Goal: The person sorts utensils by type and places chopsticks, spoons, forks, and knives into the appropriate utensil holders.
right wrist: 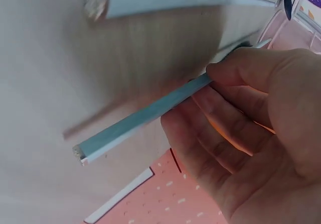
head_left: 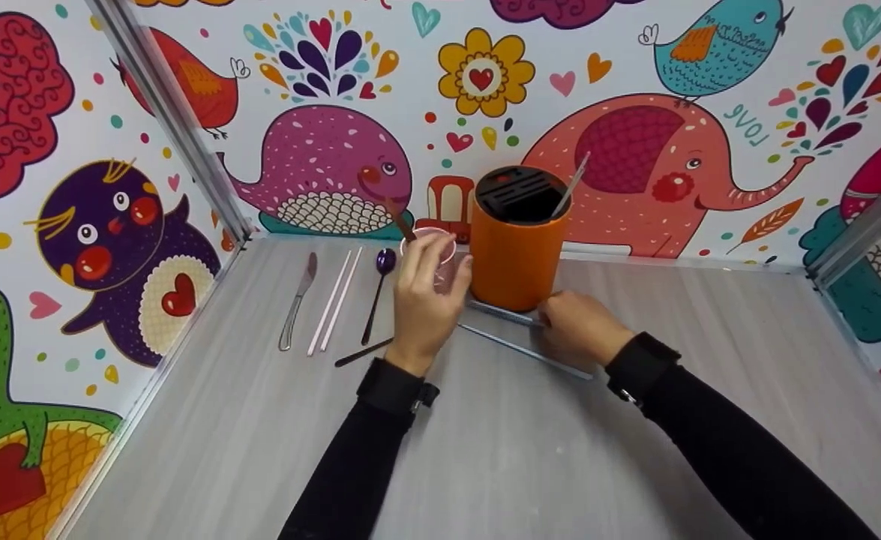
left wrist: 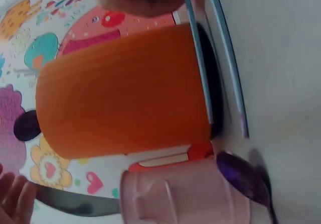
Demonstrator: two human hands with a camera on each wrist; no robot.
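My right hand (head_left: 586, 326) pinches a slim light blue chopstick (right wrist: 145, 112) between thumb and fingers, just above the table at the foot of the orange utensil holder (head_left: 516, 262). A second blue chopstick (head_left: 526, 350) lies on the table nearer me. My left hand (head_left: 429, 300), fingers fairly straight, is in front of the pink cup (left wrist: 185, 194) and partly covers it in the head view. A dark knife blade (left wrist: 80, 203) sticks up out of the cup; the left fingertips (left wrist: 27, 199) appear beside its tip, and whether they touch it I cannot tell.
Left of the cup lie a silver table knife (head_left: 298, 300), two pink chopsticks (head_left: 335, 300) and a purple spoon (head_left: 385, 262). Another dark spoon (left wrist: 243, 179) rests by the cup's foot. A thin stick (head_left: 575, 184) stands in the holder's black slotted top. Patterned walls (head_left: 477, 135) border the table.
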